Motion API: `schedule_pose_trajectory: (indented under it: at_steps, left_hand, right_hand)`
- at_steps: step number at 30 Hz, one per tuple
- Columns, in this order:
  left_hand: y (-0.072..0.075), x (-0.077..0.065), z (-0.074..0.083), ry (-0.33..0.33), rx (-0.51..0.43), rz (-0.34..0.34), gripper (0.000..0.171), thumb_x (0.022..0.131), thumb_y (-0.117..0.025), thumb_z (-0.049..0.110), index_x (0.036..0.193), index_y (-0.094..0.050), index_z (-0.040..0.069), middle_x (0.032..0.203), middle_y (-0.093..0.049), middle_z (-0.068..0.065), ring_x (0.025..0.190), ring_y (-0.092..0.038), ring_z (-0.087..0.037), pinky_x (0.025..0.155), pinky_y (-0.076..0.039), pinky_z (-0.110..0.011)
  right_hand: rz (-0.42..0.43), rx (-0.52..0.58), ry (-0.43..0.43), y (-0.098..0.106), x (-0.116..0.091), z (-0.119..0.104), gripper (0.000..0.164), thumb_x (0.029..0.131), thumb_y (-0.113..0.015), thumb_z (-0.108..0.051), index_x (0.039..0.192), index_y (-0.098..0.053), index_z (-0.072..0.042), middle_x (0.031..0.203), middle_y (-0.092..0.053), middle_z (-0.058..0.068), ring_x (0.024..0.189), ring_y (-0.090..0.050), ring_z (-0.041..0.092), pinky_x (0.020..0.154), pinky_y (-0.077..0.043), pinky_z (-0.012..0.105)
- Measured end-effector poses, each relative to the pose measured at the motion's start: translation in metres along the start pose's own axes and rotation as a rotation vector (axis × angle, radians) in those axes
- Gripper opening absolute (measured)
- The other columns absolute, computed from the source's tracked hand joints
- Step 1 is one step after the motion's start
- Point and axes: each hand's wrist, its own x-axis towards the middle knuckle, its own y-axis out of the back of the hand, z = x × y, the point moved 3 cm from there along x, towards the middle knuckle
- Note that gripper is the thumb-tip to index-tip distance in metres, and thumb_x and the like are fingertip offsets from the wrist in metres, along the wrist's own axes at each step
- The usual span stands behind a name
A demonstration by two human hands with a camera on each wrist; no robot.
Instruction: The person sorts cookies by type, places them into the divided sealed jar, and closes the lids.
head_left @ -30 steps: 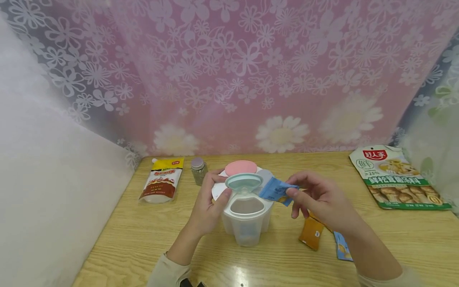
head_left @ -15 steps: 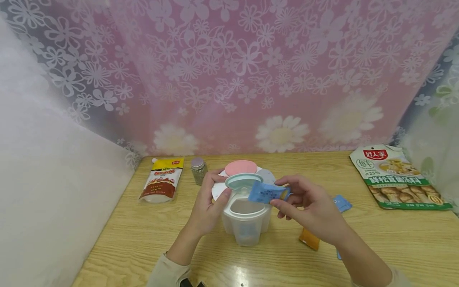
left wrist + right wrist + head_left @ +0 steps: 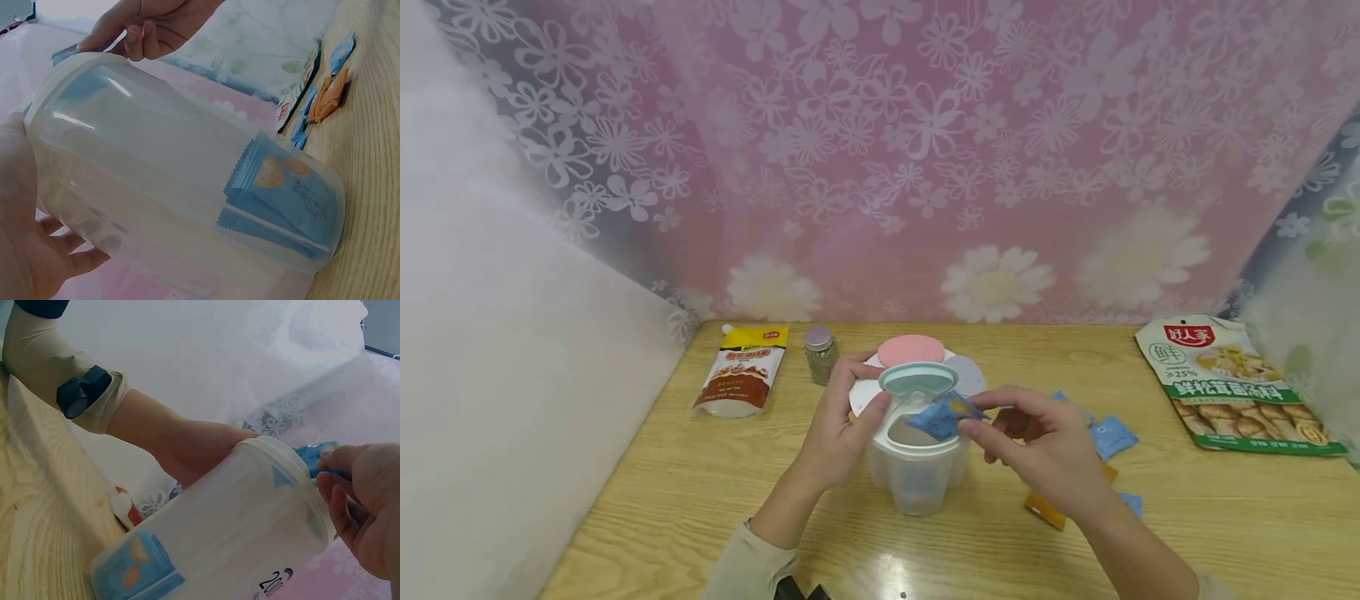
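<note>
A clear plastic storage canister (image 3: 919, 487) with a white top stands upright on the table. Its front lid, pale teal (image 3: 919, 380), is flipped up over an opening. My left hand (image 3: 838, 429) holds the canister's left side, thumb on the white top. Between thumb and fingers, my right hand (image 3: 1041, 437) pinches a blue snack packet (image 3: 938, 418), which dips into the opening's right part. Through the clear wall in the left wrist view, blue packets (image 3: 284, 194) lie at the canister's bottom. The right wrist view also shows the pinched packet (image 3: 309, 459) at the rim.
Loose blue packets (image 3: 1112, 436) and orange packets (image 3: 1045, 508) lie right of the canister, partly behind my right hand. Farther right is a large mushroom-soup seasoning bag (image 3: 1232, 387). A spouted pouch (image 3: 743, 371) and a small lidded glass jar (image 3: 822, 357) are at the left.
My right hand has carried the blue packet left and down from beside the canister to its opening, uncovering more loose packets. My left hand keeps its hold. The head view has shifted slightly.
</note>
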Motion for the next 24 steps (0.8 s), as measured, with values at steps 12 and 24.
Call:
schedule_pose_trajectory:
  at_steps: [12,24]
  left_hand:
    - [-0.001,0.001,0.004,0.005,-0.003,-0.002,0.023,0.097,-0.056,0.018,0.118,-0.051,0.009,0.143,-0.048,-0.010,0.135,-0.050,-0.028,0.108,-0.045,-0.042]
    - [0.000,0.000,0.004,0.018,-0.002,0.002,0.024,0.097,-0.055,0.017,0.118,-0.050,0.008,0.144,-0.047,-0.012,0.134,-0.051,-0.030,0.106,-0.047,-0.041]
  right_hand:
    - [-0.042,0.096,-0.246,0.007,0.002,0.008,0.017,0.088,-0.070,0.003,0.103,-0.073,-0.004,0.087,-0.075,-0.007,0.055,-0.061,0.012,0.047,-0.048,0.028]
    - [-0.113,0.212,-0.215,0.039,0.011,0.021,0.024,0.090,-0.064,0.010,0.108,-0.072,-0.004,0.095,-0.076,-0.004,0.060,-0.060,0.011,0.051,-0.048,0.026]
